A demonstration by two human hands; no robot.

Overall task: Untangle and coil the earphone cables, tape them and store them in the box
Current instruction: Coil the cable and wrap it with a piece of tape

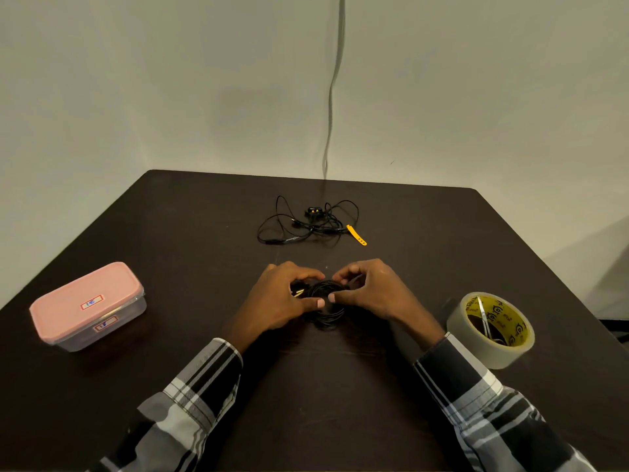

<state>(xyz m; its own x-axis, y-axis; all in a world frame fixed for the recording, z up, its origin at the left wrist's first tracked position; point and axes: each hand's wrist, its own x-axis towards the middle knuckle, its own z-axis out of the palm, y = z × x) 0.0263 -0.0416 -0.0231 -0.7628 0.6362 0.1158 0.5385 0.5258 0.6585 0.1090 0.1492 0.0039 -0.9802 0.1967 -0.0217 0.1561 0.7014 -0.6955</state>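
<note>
A black earphone cable wound into a small coil (326, 303) sits between my two hands at the middle of the dark table (190, 233). My left hand (279, 301) grips the coil's left side, thumb pressed on its front. My right hand (369, 291) pinches the coil's right side with thumb and curled fingers. A second black earphone cable (308, 222) lies loose and tangled farther back, with a yellow strap (356, 235) at its right end. The box (89, 306), clear with a pink lid on, stands at the left. A roll of clear tape (492, 330) lies at the right.
The table stands in a corner of plain walls, with a thin cord (332, 93) hanging down the wall behind the far edge. My plaid sleeves (190, 396) reach in from the near edge.
</note>
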